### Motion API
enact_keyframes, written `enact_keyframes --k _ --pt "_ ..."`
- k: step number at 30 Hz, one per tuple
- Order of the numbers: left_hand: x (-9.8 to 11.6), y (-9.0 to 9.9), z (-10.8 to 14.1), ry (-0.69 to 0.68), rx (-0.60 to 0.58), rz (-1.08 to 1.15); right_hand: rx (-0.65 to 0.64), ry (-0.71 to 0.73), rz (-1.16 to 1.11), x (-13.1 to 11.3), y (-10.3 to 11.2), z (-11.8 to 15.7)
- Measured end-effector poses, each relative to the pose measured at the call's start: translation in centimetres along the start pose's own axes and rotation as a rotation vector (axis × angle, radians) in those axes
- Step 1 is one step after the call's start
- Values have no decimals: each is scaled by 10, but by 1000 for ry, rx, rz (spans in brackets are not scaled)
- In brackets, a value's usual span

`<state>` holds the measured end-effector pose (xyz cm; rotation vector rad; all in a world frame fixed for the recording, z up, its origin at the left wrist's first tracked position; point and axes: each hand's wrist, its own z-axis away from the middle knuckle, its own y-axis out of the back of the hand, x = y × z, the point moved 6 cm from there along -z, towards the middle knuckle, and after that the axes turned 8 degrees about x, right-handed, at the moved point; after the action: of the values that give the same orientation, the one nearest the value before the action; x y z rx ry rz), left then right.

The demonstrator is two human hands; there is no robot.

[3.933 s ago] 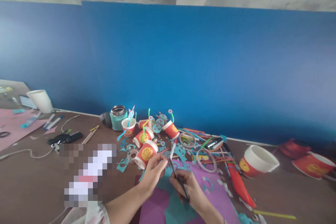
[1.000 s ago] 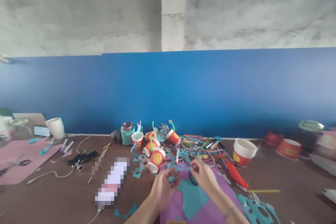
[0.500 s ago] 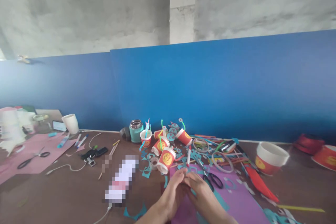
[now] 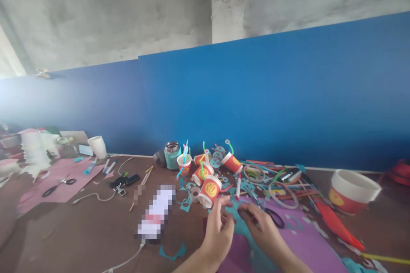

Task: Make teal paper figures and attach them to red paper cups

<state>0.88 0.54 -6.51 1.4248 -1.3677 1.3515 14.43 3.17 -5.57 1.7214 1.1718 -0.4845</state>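
Above the purple paper sheet (image 4: 310,239), my left hand (image 4: 218,228) is open, its fingers apart and loosely bent. My right hand (image 4: 264,226) faces it with a gap between them, fingers bent but apart, nothing visible in them. Teal paper (image 4: 241,224) lies between and below both hands. Just beyond my left fingertips, a red-and-white paper cup (image 4: 210,191) lies tilted. Scissors with black handles (image 4: 276,218) lie beside my right hand, partly hidden by it. A red-and-white marker (image 4: 238,187) lies just past the fingertips.
More decorated paper cups (image 4: 202,173) with straws stand or lie at the back near a teal thermos (image 4: 172,156). At left are a phone (image 4: 156,213) on a cable, keys (image 4: 121,183) and pink paper (image 4: 60,170). To the right are a paper bucket (image 4: 352,190) and tape rolls (image 4: 283,195).
My hands were together over the purple sheet; now they have parted and the fingers have spread. The view has shifted slightly left, so the table things appear further right.
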Motion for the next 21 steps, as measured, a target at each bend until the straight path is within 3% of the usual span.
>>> enact_keyframes --k 4,7,11,15,21 --pt "34 30 -7 -341 265 -317 -38 -41 117 14 -7 3" --pt "45 41 -15 -486 346 -468 -72 -61 136 21 -11 5" --pt "28 47 -28 -408 324 -639 -107 -58 121 16 -11 4" --pt "10 48 -32 -328 254 -652 -139 -36 72 5 -8 3" --pt "14 48 -32 -328 219 -563 -116 -45 149 12 -10 3"
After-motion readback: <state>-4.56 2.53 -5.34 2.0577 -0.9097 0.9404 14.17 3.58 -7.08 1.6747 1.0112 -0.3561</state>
